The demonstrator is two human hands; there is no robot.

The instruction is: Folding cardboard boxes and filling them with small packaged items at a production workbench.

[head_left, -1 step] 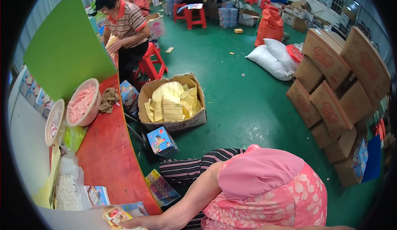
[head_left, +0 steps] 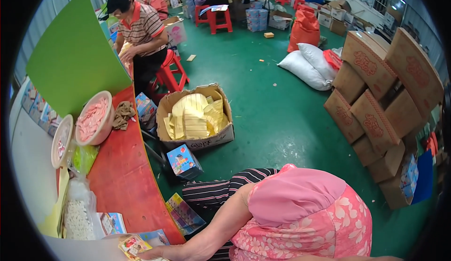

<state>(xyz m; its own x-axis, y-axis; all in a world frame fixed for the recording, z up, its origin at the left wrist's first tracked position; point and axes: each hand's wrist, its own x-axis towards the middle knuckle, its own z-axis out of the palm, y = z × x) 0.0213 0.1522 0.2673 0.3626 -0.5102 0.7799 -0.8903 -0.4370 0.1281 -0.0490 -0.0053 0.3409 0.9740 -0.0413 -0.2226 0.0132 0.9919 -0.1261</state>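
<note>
My right hand [head_left: 162,252] is at the lower edge of the view, reaching over the near end of the red table. Its fingers close on the edge of a small, colourful printed packet [head_left: 133,245], partly cut off by the frame. Next to it on the tabletop lie a printed booklet or card stack [head_left: 112,223] and a clear plastic bag of small white pieces [head_left: 79,218]. A patterned printed sheet [head_left: 184,212] sticks out beside the table edge, close to my forearm. My left hand does not show.
Two tubs, one with pink pieces [head_left: 93,115], stand on the red table [head_left: 117,167] by a green panel [head_left: 77,54]. A carton of yellow sheets [head_left: 197,141] and a blue box [head_left: 182,160] sit alongside. Co-worker [head_left: 141,26] sits beyond; stacked cartons [head_left: 376,115] rise at right.
The view shifts very slightly. My right hand stays at the packet. In the background, a person in purple has changed posture, with an arm now toward the far table.
</note>
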